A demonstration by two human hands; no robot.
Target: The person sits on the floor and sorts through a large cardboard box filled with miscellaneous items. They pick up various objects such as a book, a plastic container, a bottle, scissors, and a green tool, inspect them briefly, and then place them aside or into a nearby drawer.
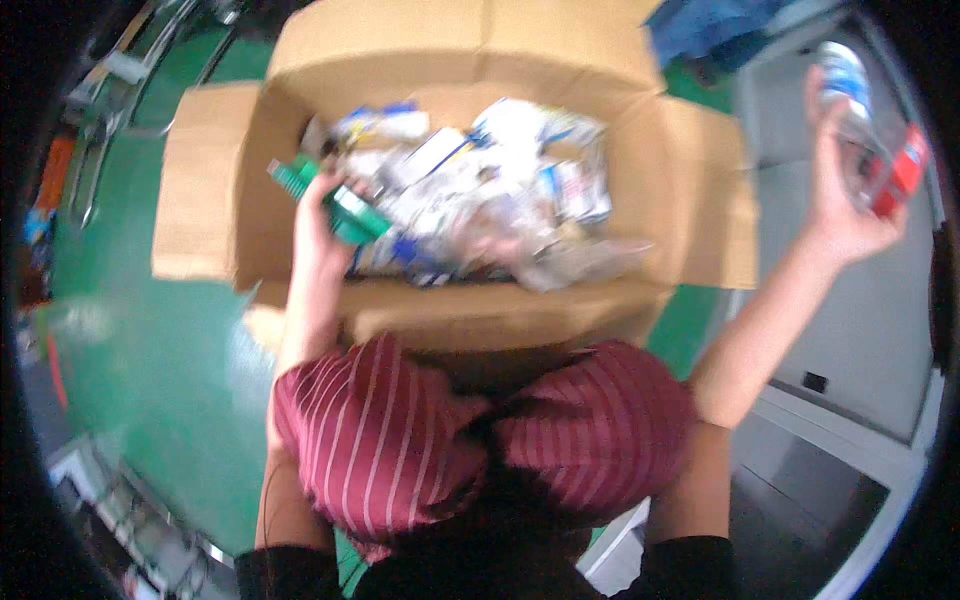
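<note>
My left hand (318, 215) is over the left part of an open cardboard box (470, 325), closed round a green plastic object (355, 218) with a ribbed end. Blur hides its exact kind. Off to the right, outside the box, my raised right hand (840, 195) is closed round a white and blue bottle (845, 85) and a red object (902, 172). Something clear, perhaps plastic wrapping, shows between these two. Inside the box lies a heap of mostly white and blue packages (440, 155), with crumpled clear plastic bags (540, 250) at its near side.
The box's side flaps (205, 185) spread outward on the green floor (165, 370). A grey panelled surface with a metal frame (850, 320) stands along the right. Metal tubing (95, 165) is at the far left. Blue cloth (710, 30) shows beyond the box.
</note>
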